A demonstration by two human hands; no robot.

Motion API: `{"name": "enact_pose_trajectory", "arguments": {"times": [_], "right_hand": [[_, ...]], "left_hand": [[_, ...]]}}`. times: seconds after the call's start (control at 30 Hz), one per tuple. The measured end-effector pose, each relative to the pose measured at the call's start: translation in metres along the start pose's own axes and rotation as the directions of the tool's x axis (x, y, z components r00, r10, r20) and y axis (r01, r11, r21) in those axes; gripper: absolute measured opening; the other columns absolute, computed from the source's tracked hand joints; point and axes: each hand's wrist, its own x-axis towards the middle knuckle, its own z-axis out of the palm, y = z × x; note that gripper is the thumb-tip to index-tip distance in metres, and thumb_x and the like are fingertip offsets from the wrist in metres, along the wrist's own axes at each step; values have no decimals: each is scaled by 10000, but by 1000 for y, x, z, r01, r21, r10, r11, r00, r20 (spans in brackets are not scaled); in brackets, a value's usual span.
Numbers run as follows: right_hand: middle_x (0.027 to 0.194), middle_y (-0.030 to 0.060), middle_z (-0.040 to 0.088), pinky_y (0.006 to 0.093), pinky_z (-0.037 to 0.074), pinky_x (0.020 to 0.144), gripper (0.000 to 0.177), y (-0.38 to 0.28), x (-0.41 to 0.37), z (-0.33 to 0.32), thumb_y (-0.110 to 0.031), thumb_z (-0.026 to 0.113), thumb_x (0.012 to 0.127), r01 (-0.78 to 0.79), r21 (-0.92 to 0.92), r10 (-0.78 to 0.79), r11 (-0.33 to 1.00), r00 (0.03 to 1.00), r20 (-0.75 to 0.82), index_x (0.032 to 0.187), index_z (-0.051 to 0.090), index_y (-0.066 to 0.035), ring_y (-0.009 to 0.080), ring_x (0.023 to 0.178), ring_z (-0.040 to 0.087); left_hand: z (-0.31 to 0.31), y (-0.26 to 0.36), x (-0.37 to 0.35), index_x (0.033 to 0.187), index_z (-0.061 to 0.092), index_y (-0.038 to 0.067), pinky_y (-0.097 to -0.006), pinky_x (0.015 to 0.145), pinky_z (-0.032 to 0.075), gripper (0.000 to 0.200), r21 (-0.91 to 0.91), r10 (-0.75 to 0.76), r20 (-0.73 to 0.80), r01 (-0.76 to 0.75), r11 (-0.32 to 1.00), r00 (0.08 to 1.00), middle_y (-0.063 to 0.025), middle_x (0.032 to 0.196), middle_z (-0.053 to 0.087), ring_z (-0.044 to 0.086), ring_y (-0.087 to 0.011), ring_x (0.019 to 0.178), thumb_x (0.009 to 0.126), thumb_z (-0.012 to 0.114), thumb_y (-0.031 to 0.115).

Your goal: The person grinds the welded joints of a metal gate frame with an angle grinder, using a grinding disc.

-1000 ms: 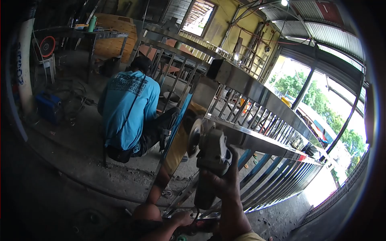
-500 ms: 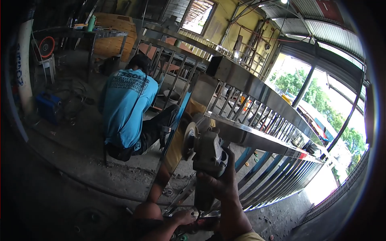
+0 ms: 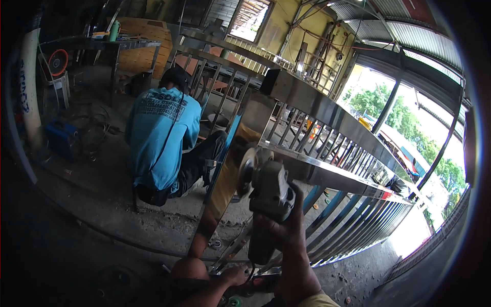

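My right hand [image 3: 284,227] is wrapped around the body of an angle grinder [image 3: 272,192], which points upward. Its disc [image 3: 248,171] is right at the wide polished post [image 3: 230,176] of a shiny metal railing [image 3: 327,174]. The grinder's cord [image 3: 250,273] hangs below its handle. Low in front of me, my left hand [image 3: 235,277] is closed beside that cord, near the foot of the railing; what it grips I cannot make out. My bare knee [image 3: 189,268] is just left of the post.
Beyond the post, a person in a blue shirt [image 3: 166,135] crouches with their back to me. A blue machine [image 3: 61,138] and cables lie on the floor at left, near an orange fan [image 3: 58,62] and a workbench [image 3: 120,45]. Several discs are scattered on the floor.
The grinder and my right hand have shifted slightly right, with the disc still by the post. My left hand stays low. The crouching person has turned a little.
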Motion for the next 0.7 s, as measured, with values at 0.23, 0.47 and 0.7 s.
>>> {"name": "enact_pose_trajectory", "arguments": {"times": [0.23,0.47,0.7], "right_hand": [[1248,208,596,411,517,965,1050,9,-3,-5,-384,925,710,24,-60,-23,998,1000,18,1449,264,-38,282,1155,619],[1249,216,594,414,519,960,1019,-8,11,-8,-379,924,709,15,-43,-16,999,1000,-18,1430,285,-46,287,1161,618],[1247,218,602,415,521,960,991,4,1,-8,-364,918,714,102,-120,-100,988,995,25,1427,307,-47,291,1164,618]], "left_hand": [[-2,1,-5,1327,570,42,-499,971,502,635,14,37,-60,-36,999,998,-263,1226,664,637,-420,1153,875,627,484],[11,-11,7,1215,626,50,-476,966,493,531,-52,26,-101,-32,998,995,-258,1179,677,636,-410,1151,883,656,464],[5,-6,7,1266,612,70,-487,933,513,578,-9,23,-69,-24,1000,997,-237,1193,685,650,-411,1131,856,664,474]]}}
